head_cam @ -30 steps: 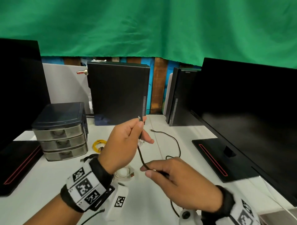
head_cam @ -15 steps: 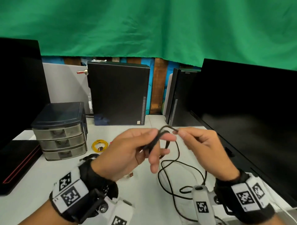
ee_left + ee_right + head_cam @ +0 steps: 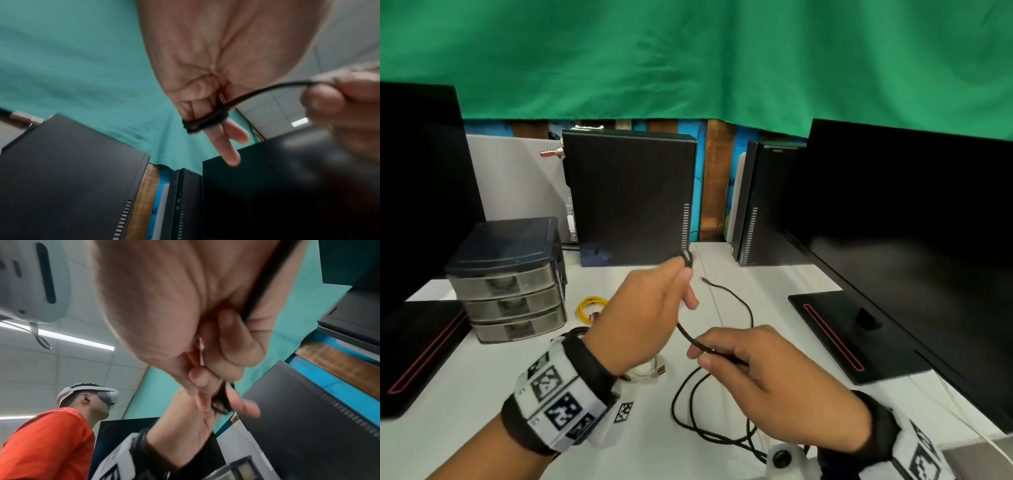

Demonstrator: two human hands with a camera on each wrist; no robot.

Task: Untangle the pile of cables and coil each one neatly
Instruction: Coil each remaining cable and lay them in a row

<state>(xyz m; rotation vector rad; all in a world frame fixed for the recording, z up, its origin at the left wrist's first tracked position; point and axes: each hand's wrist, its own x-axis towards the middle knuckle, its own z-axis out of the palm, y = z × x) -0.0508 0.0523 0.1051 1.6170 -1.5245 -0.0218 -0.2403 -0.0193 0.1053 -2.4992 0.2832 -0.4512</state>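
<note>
A thin black cable (image 3: 748, 310) runs across the white desk (image 3: 465, 377) with slack loops lying near the front edge. My left hand (image 3: 654, 308) is raised above the desk and holds several turns of this cable (image 3: 205, 121) wound round its fingers (image 3: 230, 146). My right hand (image 3: 767, 377), lower and to the right, pinches the same cable (image 3: 261, 285) a short way along, so a taut stretch spans the two hands. The cable's free plug end (image 3: 703, 279) lies on the desk beyond the hands.
A small yellow coiled cable (image 3: 590, 308) and a white cable (image 3: 650, 371) lie on the desk by my left wrist. A three-drawer organiser (image 3: 510, 284) stands at left, computer towers (image 3: 630, 198) behind, monitors (image 3: 914, 246) on both sides.
My right hand has dropped from beside the left hand's fingers to lower right, drawing out a stretch of cable. My left hand has risen slightly with the wound turns on it.
</note>
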